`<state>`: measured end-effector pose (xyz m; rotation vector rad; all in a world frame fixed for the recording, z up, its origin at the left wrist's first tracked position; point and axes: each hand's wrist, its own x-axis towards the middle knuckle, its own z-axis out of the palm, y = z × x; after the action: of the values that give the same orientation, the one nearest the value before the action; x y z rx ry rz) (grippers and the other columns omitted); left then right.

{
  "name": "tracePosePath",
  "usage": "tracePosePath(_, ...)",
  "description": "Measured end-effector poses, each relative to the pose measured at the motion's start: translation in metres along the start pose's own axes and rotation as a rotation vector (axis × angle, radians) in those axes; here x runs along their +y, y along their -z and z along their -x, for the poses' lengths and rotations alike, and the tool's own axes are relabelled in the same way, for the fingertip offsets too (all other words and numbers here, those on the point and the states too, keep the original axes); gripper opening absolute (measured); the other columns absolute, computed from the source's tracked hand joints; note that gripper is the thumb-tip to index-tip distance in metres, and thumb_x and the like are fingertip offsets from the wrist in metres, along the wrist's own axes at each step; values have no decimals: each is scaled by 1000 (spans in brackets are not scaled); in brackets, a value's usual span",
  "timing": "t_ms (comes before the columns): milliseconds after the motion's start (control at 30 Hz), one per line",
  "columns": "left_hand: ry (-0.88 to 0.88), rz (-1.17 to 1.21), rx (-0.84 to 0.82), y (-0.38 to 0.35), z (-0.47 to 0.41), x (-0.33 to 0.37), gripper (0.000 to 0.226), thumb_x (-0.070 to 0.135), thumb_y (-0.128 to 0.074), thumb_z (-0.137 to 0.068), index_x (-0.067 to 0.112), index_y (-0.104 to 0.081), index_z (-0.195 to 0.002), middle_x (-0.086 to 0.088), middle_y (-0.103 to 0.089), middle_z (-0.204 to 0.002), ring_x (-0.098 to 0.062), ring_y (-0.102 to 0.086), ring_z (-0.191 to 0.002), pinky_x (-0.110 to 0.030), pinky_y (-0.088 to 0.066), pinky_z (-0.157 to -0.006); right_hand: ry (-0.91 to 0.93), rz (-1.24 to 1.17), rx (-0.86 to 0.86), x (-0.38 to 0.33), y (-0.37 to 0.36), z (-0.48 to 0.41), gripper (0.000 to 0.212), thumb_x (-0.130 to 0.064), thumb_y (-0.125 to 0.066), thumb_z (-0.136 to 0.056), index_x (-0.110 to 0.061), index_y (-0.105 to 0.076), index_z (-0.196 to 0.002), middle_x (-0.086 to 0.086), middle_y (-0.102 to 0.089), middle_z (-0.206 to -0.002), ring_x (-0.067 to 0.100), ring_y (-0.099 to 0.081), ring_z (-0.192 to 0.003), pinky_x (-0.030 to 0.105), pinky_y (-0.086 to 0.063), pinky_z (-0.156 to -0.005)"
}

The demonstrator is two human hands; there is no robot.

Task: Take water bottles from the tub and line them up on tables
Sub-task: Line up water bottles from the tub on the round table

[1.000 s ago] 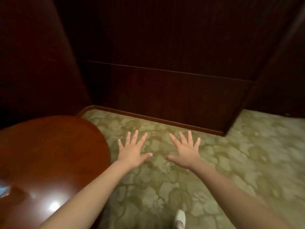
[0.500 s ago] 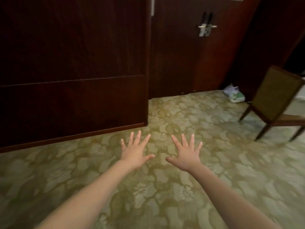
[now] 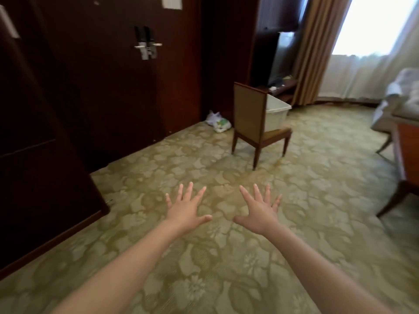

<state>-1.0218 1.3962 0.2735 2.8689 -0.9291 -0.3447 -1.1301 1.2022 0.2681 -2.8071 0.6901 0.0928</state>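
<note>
Left hand (image 3: 184,209), right hand (image 3: 260,211): fingers spread, both empty. Tub (image 3: 276,118): on chair (image 3: 249,109), well apart from hands. No bottle visible; fetching judged pending.

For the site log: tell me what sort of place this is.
Most likely a hotel room: a dark wooden door with a lever lock and a paper notice, floral carpet, and heavy curtains beside a bright window.
</note>
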Motion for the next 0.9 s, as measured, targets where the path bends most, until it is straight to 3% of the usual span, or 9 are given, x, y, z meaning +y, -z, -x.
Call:
tracePosePath(600,-437,-157,-42,33,-392,166,90,72,-46,-84,46,9,-151,3,19,-162,-27,21,-148,-63,7,-116,-415,-58,88,183,69,-267,97,-65,-56,-84,-43,6,-155,7,13,-166,40,30,-145,66,20,-111)
tracePosePath(900,-517,-177,-92,22,-536,269,92,72,-46,-84,46,11,-150,2,20,-162,-27,21,-148,-63,8,-116,-493,-74,28,296,85,-378,97,-67,-55,-84,-44,8,-155,7,17,-165,40,35,-142,66,23,-109)
